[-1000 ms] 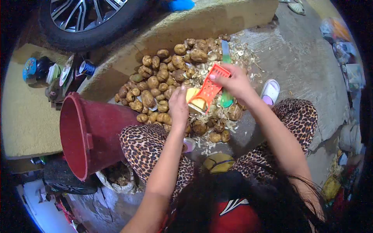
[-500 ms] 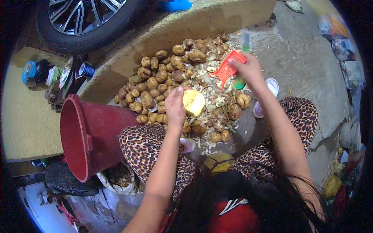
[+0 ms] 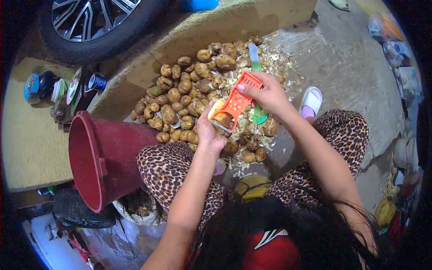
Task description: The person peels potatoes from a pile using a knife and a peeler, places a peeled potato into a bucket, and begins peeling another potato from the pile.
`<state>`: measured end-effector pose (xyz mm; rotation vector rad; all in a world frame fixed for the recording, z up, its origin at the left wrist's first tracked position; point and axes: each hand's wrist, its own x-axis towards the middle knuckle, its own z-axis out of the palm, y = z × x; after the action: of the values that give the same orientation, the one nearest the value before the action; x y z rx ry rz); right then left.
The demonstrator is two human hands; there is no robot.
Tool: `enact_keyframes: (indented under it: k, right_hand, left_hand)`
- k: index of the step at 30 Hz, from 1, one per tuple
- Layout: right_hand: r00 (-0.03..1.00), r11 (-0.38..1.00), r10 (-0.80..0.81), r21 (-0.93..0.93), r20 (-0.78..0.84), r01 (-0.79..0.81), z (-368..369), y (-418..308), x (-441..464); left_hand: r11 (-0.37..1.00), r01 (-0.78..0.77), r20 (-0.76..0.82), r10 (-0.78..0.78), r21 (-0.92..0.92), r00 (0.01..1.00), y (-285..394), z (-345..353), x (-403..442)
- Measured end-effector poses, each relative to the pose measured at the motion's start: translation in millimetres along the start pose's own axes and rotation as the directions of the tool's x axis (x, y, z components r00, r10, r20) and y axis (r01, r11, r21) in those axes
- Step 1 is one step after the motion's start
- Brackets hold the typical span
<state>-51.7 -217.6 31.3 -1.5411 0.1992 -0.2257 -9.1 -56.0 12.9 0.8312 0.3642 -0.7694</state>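
Note:
My left hand [image 3: 211,134] is closed around a partly peeled potato [image 3: 223,119], its pale flesh showing on one side and brown skin on the other. In my right hand [image 3: 269,93] is an orange peeler [image 3: 240,96] with a perforated body, its blade end against the potato. The same hand also grips a knife [image 3: 254,52]; the blade sticks out past the fingers and the green handle end shows below them. Beneath both hands lies a pile of unpeeled brown potatoes [image 3: 174,95], with pale peelings [image 3: 274,58] scattered on the right.
A large red bucket [image 3: 121,144] lies tipped to the left, its mouth facing left. A concrete ledge [image 3: 252,22] runs behind the potatoes, with a car wheel [image 3: 94,22] above it. Below the bucket stands a white sack [image 3: 139,209]. Plastic bags [image 3: 396,49] line the right side.
My right hand has moved left and down with the peeler and knife, bringing the peeler onto the potato. My left hand has turned the potato, so brown skin now shows under the blade.

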Motion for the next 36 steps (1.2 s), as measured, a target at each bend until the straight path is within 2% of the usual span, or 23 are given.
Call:
enact_keyframes:
  k: [3, 5, 6, 8, 10, 11, 14, 18, 21, 23, 26, 29, 32, 33, 35, 36]
  right_hand:
    - [0.989, 0.983, -0.017, -0.183, -0.147, -0.010, -19, -7, 7]
    - [0.966, 0.991, -0.007, -0.130, -0.258, -0.028, -45, -6, 16]
    - [0.950, 0.995, 0.003, -0.097, -0.312, -0.035, -52, -4, 19]
    - [0.976, 0.999, 0.030, 0.036, -0.217, -0.022, -38, -7, 15]
    - [0.994, 0.985, 0.092, 0.149, -0.060, -0.082, -10, -11, 3]
    - [0.991, 0.986, 0.136, 0.103, -0.014, -0.134, 0, -15, -3]
    - [0.994, 0.995, 0.102, -0.019, -0.031, -0.102, -1, -3, 1]
    - [0.992, 0.992, 0.125, 0.029, -0.005, -0.125, -10, 2, 9]
    - [0.979, 0.976, 0.203, 0.073, 0.031, -0.205, -15, 1, 11]
    - [0.968, 0.968, 0.244, 0.053, 0.052, -0.247, -19, 1, 12]
    - [0.965, 0.966, 0.258, -0.030, 0.044, -0.257, -24, 2, 14]
    - [0.966, 0.966, 0.258, -0.003, 0.035, -0.258, -20, -5, 12]
    - [0.957, 0.956, 0.288, 0.058, 0.022, -0.289, -26, 3, 15]
    - [0.966, 0.972, 0.235, 0.002, -0.105, -0.236, -40, 11, 20]
    - [0.935, 0.983, 0.090, -0.122, -0.344, -0.140, -72, 30, 31]
    - [0.939, 0.988, 0.123, -0.054, -0.321, -0.147, -69, 28, 31]
  left_hand:
    - [0.999, 0.044, 0.248, -0.046, 0.017, 0.968, 0, -32, 18]
    - [0.986, 0.153, 0.501, -0.097, -0.071, 0.860, 8, -55, 27]
    - [0.996, 0.085, 0.366, -0.073, -0.018, 0.928, 9, -49, 22]
    - [0.994, -0.020, 0.076, 0.012, 0.110, 0.997, 6, -25, 8]
    - [0.986, -0.140, 0.009, 0.140, 0.087, 0.990, -4, -14, 9]
    - [0.977, -0.198, -0.027, 0.201, 0.081, 0.979, -7, -11, 8]
    - [0.982, -0.152, 0.026, 0.151, 0.111, 0.988, -7, -12, 6]
    - [0.974, -0.157, 0.071, 0.148, 0.160, 0.986, -7, -10, 13]
    - [0.975, -0.143, 0.095, 0.128, 0.168, 0.987, -7, -14, 17]
    - [0.963, -0.182, 0.073, 0.170, 0.200, 0.983, -7, -10, 14]
    - [0.853, -0.362, 0.074, 0.361, 0.376, 0.929, -6, -14, 18]
    - [0.930, -0.208, 0.039, 0.206, 0.302, 0.978, -3, -11, 13]
    - [0.981, -0.110, 0.155, 0.085, 0.157, 0.984, -6, -16, 12]
    - [0.983, 0.013, 0.147, -0.040, 0.181, 0.988, 1, -17, 10]
    - [0.979, -0.038, 0.100, 0.019, 0.200, 0.995, 9, -10, -4]
    - [0.975, -0.062, 0.075, 0.047, 0.212, 0.996, 12, -8, -7]
